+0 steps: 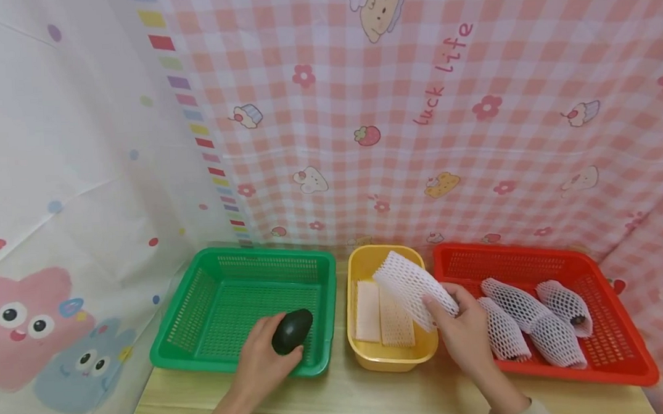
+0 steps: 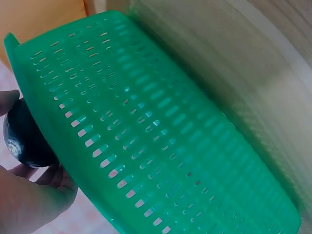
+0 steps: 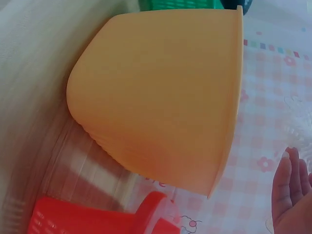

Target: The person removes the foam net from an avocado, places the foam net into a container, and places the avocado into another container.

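My left hand [image 1: 264, 358] grips a dark, glossy avocado [image 1: 292, 331] over the front right part of the green basket [image 1: 205, 361]. From the left wrist view, the avocado [image 2: 28, 139] shows past the basket's rim, between thumb and fingers. My right hand [image 1: 466, 332] pinches a white foam net sleeve [image 1: 407, 284] by its lower end, tilted over the yellow bin [image 1: 393, 357]. Two more flat foam net sleeves [image 1: 367, 310] lie inside that bin. In the right wrist view, my right hand [image 3: 295, 192] is partly cut off at the edge.
On the right stands a red basket [image 1: 620, 318] with several net-wrapped items [image 1: 556, 339] in it. All three containers stand in a row on a wooden table [image 1: 329, 405]. A pink checked curtain [image 1: 353, 187] hangs behind them, and a white patterned sheet [image 1: 97, 192] hangs at the left.
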Demonstrator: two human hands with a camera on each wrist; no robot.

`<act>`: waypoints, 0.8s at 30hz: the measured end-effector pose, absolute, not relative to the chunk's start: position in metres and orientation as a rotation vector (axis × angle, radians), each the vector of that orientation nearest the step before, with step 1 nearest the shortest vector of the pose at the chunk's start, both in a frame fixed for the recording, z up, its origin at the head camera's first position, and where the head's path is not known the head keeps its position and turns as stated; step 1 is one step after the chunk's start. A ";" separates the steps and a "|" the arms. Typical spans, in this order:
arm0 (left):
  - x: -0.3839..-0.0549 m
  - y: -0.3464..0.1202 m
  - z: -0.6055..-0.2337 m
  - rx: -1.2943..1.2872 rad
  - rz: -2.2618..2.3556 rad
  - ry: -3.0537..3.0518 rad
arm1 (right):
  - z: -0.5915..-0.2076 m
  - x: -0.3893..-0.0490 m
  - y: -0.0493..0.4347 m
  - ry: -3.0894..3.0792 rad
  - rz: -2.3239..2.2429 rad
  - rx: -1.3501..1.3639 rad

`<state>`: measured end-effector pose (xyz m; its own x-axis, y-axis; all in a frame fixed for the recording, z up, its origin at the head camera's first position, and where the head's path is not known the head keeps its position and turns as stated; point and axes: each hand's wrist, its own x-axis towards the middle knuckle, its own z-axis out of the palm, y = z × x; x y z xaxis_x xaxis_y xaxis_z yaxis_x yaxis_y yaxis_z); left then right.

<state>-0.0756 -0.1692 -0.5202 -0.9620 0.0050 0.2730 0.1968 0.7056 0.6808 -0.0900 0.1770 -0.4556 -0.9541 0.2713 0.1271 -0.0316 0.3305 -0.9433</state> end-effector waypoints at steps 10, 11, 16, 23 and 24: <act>-0.094 -0.173 -0.520 -0.111 -1.095 -2.779 | -0.462 -0.109 0.164 -2.426 1.665 -0.287; -0.095 -0.174 -0.521 -0.114 -1.094 -2.785 | -0.463 -0.110 0.163 -2.440 1.670 -0.298; -0.105 -0.176 -0.523 -0.137 -1.091 -2.809 | -0.471 -0.119 0.157 -2.473 1.685 -0.341; -0.114 -0.175 -0.527 -0.154 -1.056 -2.855 | -0.482 -0.126 0.143 -2.568 1.475 -0.346; -0.115 -0.175 -0.528 -0.161 -1.054 -2.859 | -0.483 -0.127 0.141 -2.581 1.448 -0.343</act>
